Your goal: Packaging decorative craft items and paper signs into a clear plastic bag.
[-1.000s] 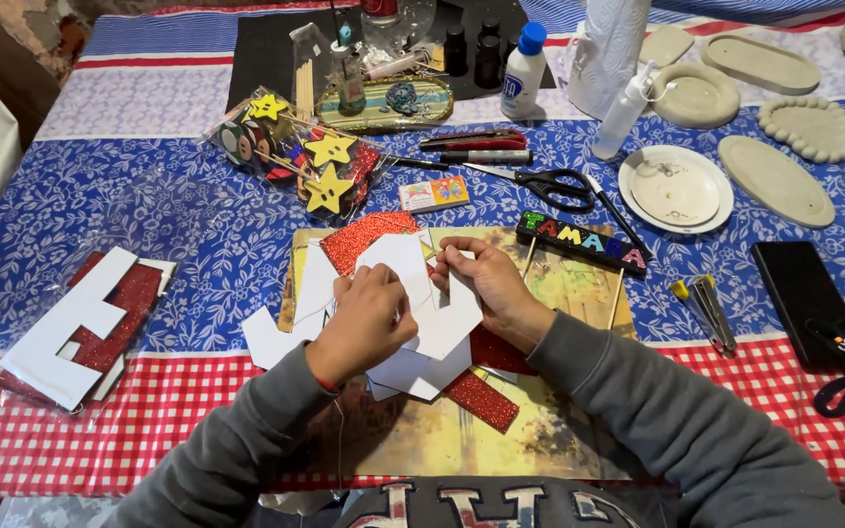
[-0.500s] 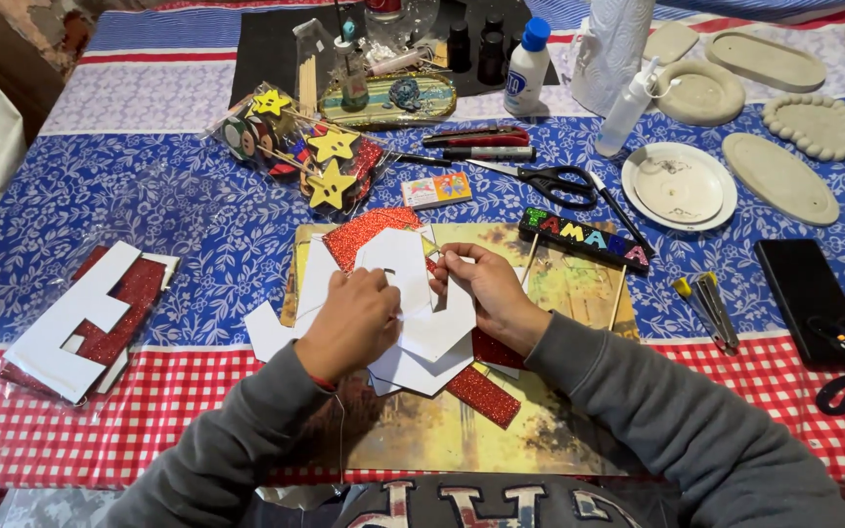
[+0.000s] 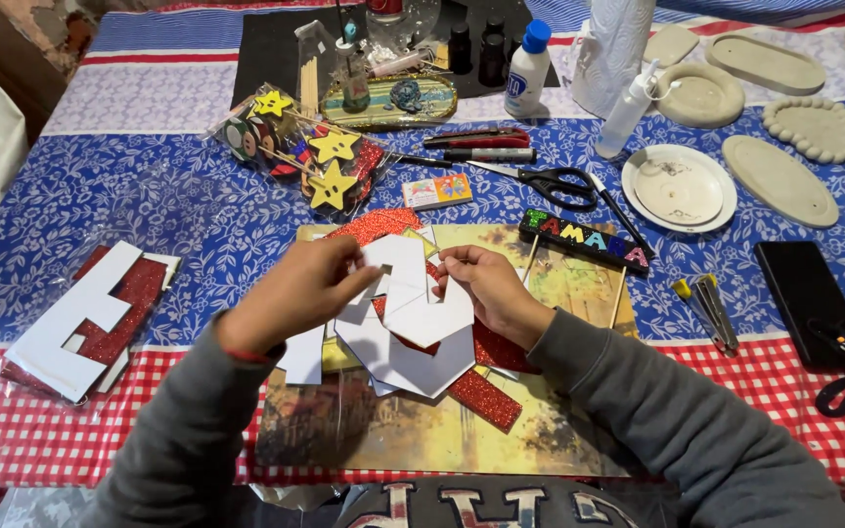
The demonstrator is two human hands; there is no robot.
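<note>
My left hand [image 3: 297,290] and my right hand [image 3: 486,288] both grip a stack of white card cut-out shapes [image 3: 413,318] backed with red glitter foam [image 3: 481,396]. The stack is lifted slightly over a yellowish picture board [image 3: 422,430] lying on the table. My left fingers pinch the upper left part of the top piece; my right fingers hold its upper right edge. More red glitter [image 3: 380,223] shows behind the stack.
A bag of white and red letter pieces [image 3: 85,318] lies left. Yellow star picks [image 3: 330,166], scissors [image 3: 550,181], pens, a glue bottle [image 3: 525,68], a coloured name topper [image 3: 584,240], a white plate [image 3: 679,188], clay trays [image 3: 779,176] and a black phone [image 3: 814,303] surround the board.
Both hands have raised and shifted the white cut-outs; the top piece is now turned and held higher between the fingers.
</note>
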